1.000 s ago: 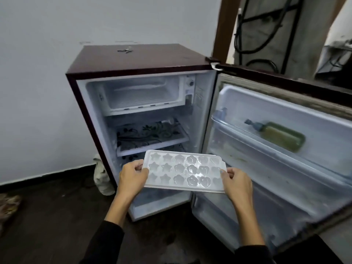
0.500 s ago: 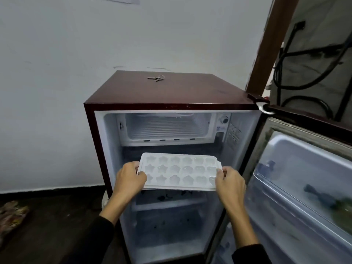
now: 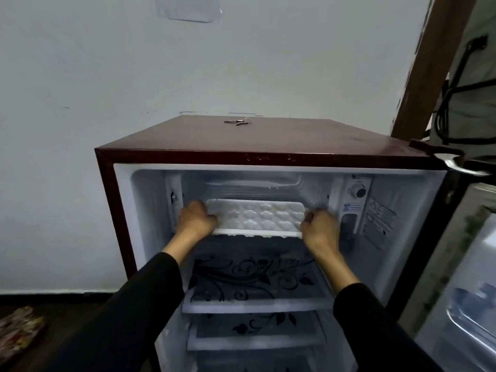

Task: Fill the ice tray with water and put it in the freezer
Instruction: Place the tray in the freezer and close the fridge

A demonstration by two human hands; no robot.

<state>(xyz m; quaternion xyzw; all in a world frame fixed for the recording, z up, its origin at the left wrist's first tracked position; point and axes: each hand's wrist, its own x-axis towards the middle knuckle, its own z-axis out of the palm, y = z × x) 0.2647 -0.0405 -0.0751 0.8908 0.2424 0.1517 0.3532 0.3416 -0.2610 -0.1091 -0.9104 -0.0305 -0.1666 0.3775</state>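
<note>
Head view: left hand [image 3: 197,218] and right hand [image 3: 318,224] grip the ice tray [image 3: 256,216] ends at the freezer compartment [image 3: 308,189] front edge — apparently nearly placed — release and door-closing remain.

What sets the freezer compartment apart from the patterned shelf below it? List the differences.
The freezer compartment sits at the top of the fridge; the patterned shelf sits lower down.
The compartment is plain white; the shelf carries a black floral design.
The compartment has the ice tray at its mouth, gripped by the left hand and right hand; the shelf shows nothing on it.
Both are inside the same open fridge.
</note>
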